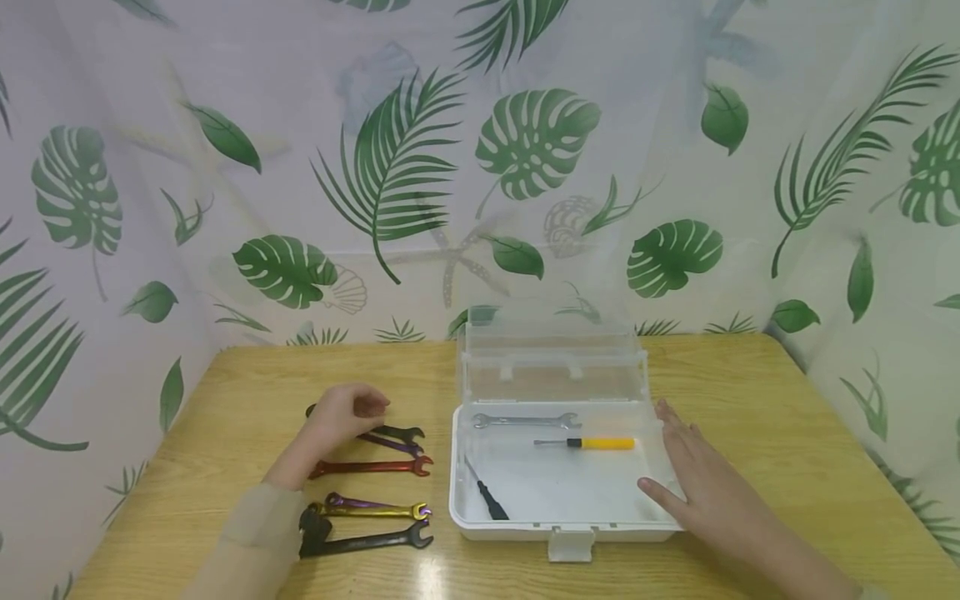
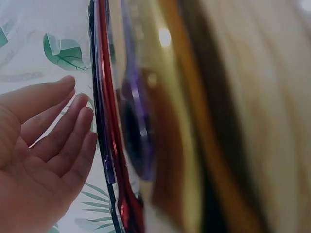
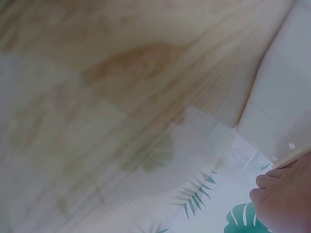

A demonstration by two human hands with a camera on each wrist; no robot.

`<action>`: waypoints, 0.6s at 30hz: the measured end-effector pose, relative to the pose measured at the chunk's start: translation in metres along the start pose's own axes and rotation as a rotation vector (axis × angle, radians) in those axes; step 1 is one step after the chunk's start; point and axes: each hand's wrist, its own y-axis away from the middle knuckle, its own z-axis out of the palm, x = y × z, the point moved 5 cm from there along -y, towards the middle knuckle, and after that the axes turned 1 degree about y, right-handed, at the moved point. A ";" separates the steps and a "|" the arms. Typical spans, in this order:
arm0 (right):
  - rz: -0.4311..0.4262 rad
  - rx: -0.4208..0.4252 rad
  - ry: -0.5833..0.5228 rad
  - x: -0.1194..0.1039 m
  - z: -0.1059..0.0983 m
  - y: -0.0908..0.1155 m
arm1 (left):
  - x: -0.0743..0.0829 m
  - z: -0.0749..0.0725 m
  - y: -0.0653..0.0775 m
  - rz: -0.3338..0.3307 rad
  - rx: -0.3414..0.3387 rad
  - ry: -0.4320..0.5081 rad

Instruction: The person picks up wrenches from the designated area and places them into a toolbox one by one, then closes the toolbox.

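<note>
1. Wrenches (image 1: pixel 375 467) lie at toolbox (image 1: pixel 637 534) 9 o'clock; I have left hand (image 1: pixel 341 414) at their 11, fingers loose, gripping nothing.
2. Right hand (image 1: pixel 701 483), fingers straight, rests against toolbox's 3 o'clock side.
3. Inside: silver wrench (image 1: pixel 525 422) at 11, yellow screwdriver (image 1: pixel 607 444) at 2, black screwdriver (image 1: pixel 491 500) at 8.
4. Risk, I judge: overlapped wrenches could snag together; hard right-hand push could skid toolbox into them.

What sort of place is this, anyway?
Probably a makeshift indoor work corner, perhaps set up for filming: leaf-print sheeting hangs behind a wooden table, which holds wrenches and an open toolbox.
</note>
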 end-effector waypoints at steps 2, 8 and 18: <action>0.002 -0.005 -0.004 -0.001 0.000 -0.001 | -0.002 0.001 0.000 0.004 -0.025 -0.015; -0.008 -0.002 -0.008 -0.001 0.001 0.000 | -0.004 0.007 0.001 0.019 -0.092 -0.052; 0.005 -0.008 -0.001 -0.001 0.000 0.000 | -0.007 0.007 -0.003 0.022 -0.100 -0.057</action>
